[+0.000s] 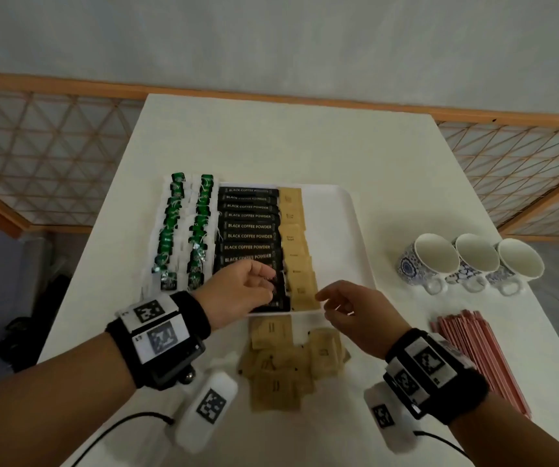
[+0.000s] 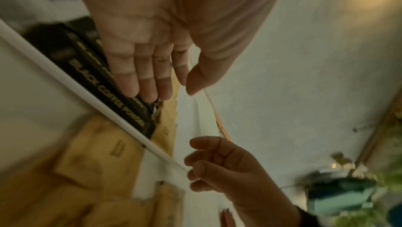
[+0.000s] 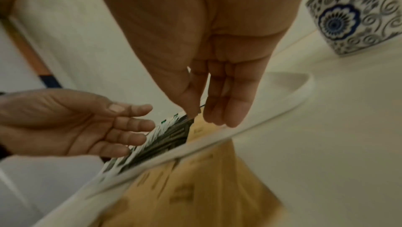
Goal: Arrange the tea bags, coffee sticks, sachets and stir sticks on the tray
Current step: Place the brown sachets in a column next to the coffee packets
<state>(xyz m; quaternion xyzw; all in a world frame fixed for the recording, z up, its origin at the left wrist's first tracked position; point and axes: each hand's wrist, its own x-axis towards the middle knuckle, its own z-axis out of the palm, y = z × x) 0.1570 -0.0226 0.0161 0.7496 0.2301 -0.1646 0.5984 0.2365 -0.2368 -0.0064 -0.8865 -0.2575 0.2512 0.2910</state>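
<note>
A white tray (image 1: 338,230) on the table holds two columns of green tea bags (image 1: 183,230), a column of black coffee sticks (image 1: 249,227) and a column of brown sachets (image 1: 296,251). My left hand (image 1: 254,284) hovers over the nearest coffee sticks with straight, relaxed fingers (image 2: 147,82) and holds nothing. My right hand (image 1: 335,301) hangs over the tray's near edge beside the brown sachets, fingers (image 3: 222,110) loose and empty. A loose pile of brown sachets (image 1: 288,362) lies in front of the tray. Pink stir sticks (image 1: 477,355) lie at the right.
Three blue-patterned cups (image 1: 470,261) stand right of the tray. The tray's right part (image 1: 335,210) is bare. Two white tagged devices (image 1: 209,406) lie near the table's front edge with black cables. A lattice screen (image 1: 35,156) stands behind the table.
</note>
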